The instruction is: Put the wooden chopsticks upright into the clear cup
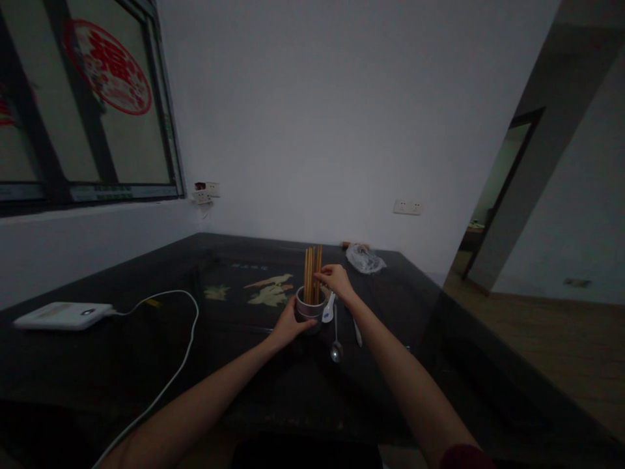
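It looked like a room in someone's home, dim and plainly furnished. A red paper decoration [110,68] was stuck to the window [88,111] on the left, and wall sockets [407,207] sat low on the bare white wall. A dark tabletop [234,384] carried a cup of chopsticks [311,296], a spoon [336,342] and a white charging device [63,315] with its cable [170,365]. On the right, a wooden floor [547,345] led to a doorway [502,189].

Dark glossy table [146,365] with a faded leaf print. Sitting on it: a small cup [309,312] of chopsticks [311,273], metal spoon [336,342], white spoon [329,309], crumpled plastic bag [364,259], plus a white power bank [63,315] with its cable [183,355].
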`<action>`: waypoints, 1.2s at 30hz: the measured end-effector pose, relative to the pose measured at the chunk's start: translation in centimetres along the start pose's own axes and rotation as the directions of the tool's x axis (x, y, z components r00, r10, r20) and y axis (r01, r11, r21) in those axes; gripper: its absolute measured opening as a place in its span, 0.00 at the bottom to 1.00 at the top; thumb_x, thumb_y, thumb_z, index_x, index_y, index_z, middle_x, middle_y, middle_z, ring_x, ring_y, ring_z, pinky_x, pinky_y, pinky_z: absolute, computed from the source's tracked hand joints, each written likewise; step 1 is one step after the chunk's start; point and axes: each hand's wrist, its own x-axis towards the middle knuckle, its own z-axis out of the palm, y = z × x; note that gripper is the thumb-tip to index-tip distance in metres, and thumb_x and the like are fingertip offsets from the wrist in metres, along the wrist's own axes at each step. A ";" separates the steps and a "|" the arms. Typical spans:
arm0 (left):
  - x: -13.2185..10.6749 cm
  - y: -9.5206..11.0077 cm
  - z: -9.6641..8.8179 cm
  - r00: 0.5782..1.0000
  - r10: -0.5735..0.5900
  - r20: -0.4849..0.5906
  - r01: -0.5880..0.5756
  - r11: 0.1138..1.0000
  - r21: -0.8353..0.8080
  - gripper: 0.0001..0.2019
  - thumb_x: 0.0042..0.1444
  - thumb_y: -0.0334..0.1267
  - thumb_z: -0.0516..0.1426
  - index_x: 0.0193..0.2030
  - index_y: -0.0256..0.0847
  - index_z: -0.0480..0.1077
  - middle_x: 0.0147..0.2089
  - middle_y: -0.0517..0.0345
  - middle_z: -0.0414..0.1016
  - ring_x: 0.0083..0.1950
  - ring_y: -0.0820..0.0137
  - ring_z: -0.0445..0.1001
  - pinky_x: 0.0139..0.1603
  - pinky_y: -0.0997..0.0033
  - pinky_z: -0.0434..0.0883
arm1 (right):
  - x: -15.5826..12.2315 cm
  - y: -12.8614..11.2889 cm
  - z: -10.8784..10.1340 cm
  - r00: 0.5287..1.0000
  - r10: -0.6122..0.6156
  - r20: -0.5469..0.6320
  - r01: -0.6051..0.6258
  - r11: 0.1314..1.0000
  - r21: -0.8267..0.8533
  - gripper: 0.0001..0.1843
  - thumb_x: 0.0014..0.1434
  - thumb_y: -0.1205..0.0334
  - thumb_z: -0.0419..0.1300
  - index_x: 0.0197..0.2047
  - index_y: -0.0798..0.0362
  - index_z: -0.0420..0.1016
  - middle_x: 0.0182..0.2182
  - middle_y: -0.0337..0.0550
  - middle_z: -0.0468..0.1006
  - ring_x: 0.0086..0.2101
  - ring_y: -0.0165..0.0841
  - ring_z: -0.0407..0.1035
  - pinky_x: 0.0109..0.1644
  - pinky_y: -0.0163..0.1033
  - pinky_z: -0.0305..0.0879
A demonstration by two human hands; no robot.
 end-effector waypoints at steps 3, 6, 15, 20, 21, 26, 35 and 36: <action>0.1 -0.3 0.0 1.000 -0.003 -0.006 0.003 1.000 -0.007 0.39 0.39 0.37 0.67 0.58 0.38 0.58 0.58 0.44 0.66 0.59 0.57 0.65 0.62 0.54 0.60 | 0.1 0.0 0.0 1.000 0.022 0.012 -0.023 1.000 0.020 0.06 0.50 0.62 0.64 0.29 0.57 0.77 0.23 0.43 0.79 0.25 0.31 0.73 0.28 0.31 0.65; 0.2 -0.8 0.0 1.000 -0.009 -0.012 0.009 1.000 -0.013 0.39 0.39 0.38 0.68 0.58 0.39 0.58 0.57 0.44 0.66 0.59 0.57 0.66 0.61 0.54 0.61 | 0.3 0.2 0.1 0.999 0.040 0.014 -0.041 0.998 0.048 0.06 0.50 0.62 0.64 0.29 0.57 0.77 0.23 0.44 0.79 0.25 0.31 0.73 0.27 0.30 0.65; 0.3 -1.4 -0.1 1.000 -0.027 0.009 0.027 0.999 -0.027 0.39 0.39 0.38 0.68 0.59 0.38 0.57 0.57 0.44 0.67 0.58 0.57 0.67 0.60 0.53 0.62 | 1.0 0.5 0.4 0.997 0.061 0.056 -0.064 0.996 0.055 0.08 0.50 0.61 0.64 0.26 0.57 0.76 0.19 0.41 0.77 0.21 0.28 0.70 0.23 0.28 0.62; 0.3 -1.6 -0.2 0.999 -0.015 0.029 0.016 1.000 -0.025 0.41 0.39 0.39 0.68 0.60 0.38 0.56 0.58 0.43 0.66 0.59 0.57 0.66 0.61 0.52 0.61 | 1.3 0.7 0.6 0.996 0.051 0.073 -0.053 0.998 0.024 0.08 0.52 0.62 0.63 0.25 0.57 0.76 0.17 0.39 0.75 0.20 0.27 0.70 0.23 0.27 0.61; 0.3 -1.7 -0.2 1.000 -0.011 0.028 0.012 1.000 -0.028 0.41 0.39 0.39 0.68 0.60 0.38 0.56 0.59 0.43 0.66 0.59 0.57 0.66 0.61 0.52 0.61 | 1.3 0.8 0.6 0.996 0.056 0.068 -0.058 0.998 0.028 0.07 0.51 0.62 0.63 0.25 0.57 0.76 0.17 0.39 0.74 0.20 0.26 0.69 0.22 0.27 0.61; 0.4 -1.8 -0.2 0.999 -0.010 0.030 0.011 0.999 -0.036 0.41 0.39 0.39 0.68 0.60 0.38 0.56 0.58 0.43 0.66 0.59 0.57 0.67 0.61 0.53 0.62 | 1.5 0.9 1.0 0.995 0.051 0.089 -0.063 0.989 0.133 0.05 0.50 0.65 0.64 0.25 0.57 0.74 0.18 0.38 0.74 0.18 0.25 0.68 0.22 0.27 0.63; 0.4 -1.9 -0.2 0.999 -0.006 0.035 0.007 1.000 -0.014 0.40 0.40 0.39 0.67 0.60 0.37 0.55 0.58 0.42 0.67 0.58 0.57 0.67 0.60 0.53 0.62 | 1.4 0.8 1.3 0.990 0.027 0.136 -0.052 0.982 0.182 0.07 0.53 0.68 0.60 0.24 0.57 0.71 0.15 0.34 0.69 0.15 0.24 0.64 0.21 0.27 0.63; 0.4 -2.1 -0.2 0.999 -0.003 0.043 0.005 1.000 -0.026 0.40 0.40 0.39 0.67 0.59 0.37 0.55 0.57 0.42 0.67 0.58 0.57 0.67 0.60 0.53 0.62 | 1.4 0.8 1.3 0.991 0.030 0.133 -0.054 0.982 0.182 0.07 0.52 0.68 0.60 0.24 0.57 0.71 0.15 0.33 0.68 0.16 0.24 0.64 0.21 0.27 0.63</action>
